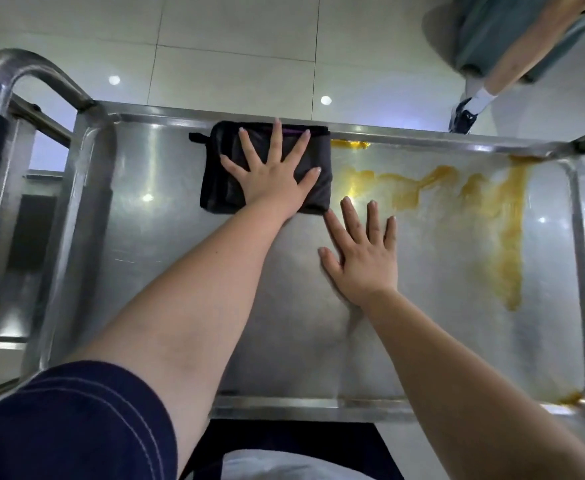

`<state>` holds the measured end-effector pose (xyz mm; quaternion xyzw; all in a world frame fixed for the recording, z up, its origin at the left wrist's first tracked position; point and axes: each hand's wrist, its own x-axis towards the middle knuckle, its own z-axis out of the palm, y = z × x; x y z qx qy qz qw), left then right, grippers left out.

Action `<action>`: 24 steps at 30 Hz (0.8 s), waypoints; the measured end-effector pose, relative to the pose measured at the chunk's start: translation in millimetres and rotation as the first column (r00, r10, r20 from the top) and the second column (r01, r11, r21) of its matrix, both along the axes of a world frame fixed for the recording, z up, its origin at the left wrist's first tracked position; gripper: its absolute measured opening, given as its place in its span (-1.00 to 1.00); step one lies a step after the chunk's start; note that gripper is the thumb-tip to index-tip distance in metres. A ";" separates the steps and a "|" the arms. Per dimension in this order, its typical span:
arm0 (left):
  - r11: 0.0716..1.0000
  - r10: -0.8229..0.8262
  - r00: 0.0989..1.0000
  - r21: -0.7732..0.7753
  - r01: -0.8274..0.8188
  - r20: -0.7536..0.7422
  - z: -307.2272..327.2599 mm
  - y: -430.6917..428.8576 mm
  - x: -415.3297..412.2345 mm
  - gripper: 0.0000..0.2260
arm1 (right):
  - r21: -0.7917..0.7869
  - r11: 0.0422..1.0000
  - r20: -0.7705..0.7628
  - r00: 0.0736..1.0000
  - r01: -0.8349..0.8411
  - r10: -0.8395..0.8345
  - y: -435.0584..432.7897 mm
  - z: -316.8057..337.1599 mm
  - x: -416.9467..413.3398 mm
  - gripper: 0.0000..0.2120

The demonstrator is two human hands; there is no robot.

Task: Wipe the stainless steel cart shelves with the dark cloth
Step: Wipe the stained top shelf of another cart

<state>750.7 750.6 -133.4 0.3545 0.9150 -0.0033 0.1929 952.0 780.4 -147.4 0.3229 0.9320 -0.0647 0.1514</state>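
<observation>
Pale glossy floor tiles (215,64) show beyond the far rim of the stainless steel cart shelf (145,271), and a second person's leg (512,64) stands on them, well off to the right of my hands. I have the left hand (272,174) spread flat, fingers straight and apart, pressing on the folded dark cloth (215,192); it grips nothing and only bears down. The cloth lies under that palm, against the shelf's far rim. The right hand (363,258) lies flat on bare steel, just nearer to me and to the right of the left one. Its fingers are likewise straight and spread, and its forefinger tip is close to the cloth's near right corner; whether it touches the cloth I cannot tell. A streaky yellow-orange smear (509,237) begins just right of the cloth, runs along the far side away from both hands, then drops toward the near right corner. Steel to the left of the hands looks free of it. A bent steel handle tube (7,74) rises far left of the left hand.

My reading: this shelf is mid-wipe, with the soiled half not yet dealt with. The next move, as I judge it, calls for sliding the cloth rightward into the smear under firm, even palm pressure, with the right hand clearing out of its path. Any lower shelves I cannot judge.
</observation>
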 end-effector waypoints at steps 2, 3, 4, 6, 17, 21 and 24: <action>1.000 -0.020 1.000 0.005 0.020 0.003 2.4 -5.6 3.1 -0.41 | -0.017 1.000 0.010 1.000 -0.002 0.002 1.8 3.1 0.3 -0.38; 0.999 -0.043 0.999 0.017 0.043 0.011 4.7 -11.5 4.4 -0.42 | -0.029 1.000 0.012 1.000 -0.011 0.011 3.1 4.8 1.4 -0.37; 0.996 -0.074 0.997 0.046 0.073 0.024 8.0 -19.2 4.0 -0.43 | -0.053 0.999 -0.006 1.000 -0.012 0.012 4.7 6.8 2.1 -0.37; 0.981 -0.106 0.994 0.169 0.098 0.041 17.0 -42.1 -3.6 -0.49 | -0.157 0.987 -0.105 0.993 0.038 -0.055 5.3 15.5 1.8 -0.35; 0.993 0.032 0.988 0.115 -0.014 -0.149 0.3 -128.1 -84.6 -0.51 | -0.151 0.989 -0.208 0.977 0.003 -0.034 -10.5 42.4 -150.3 -0.39; 0.994 0.082 0.989 0.087 -0.072 -0.126 -10.2 -132.1 -83.9 -0.52 | -0.094 0.995 -0.039 0.999 0.019 -0.023 -7.2 19.5 -185.8 -0.37; 0.991 0.120 0.986 0.072 -0.112 -0.116 -13.1 -127.2 -87.6 -0.52 | -0.049 0.998 -0.007 1.000 0.026 -0.027 -12.8 13.0 -175.0 -0.36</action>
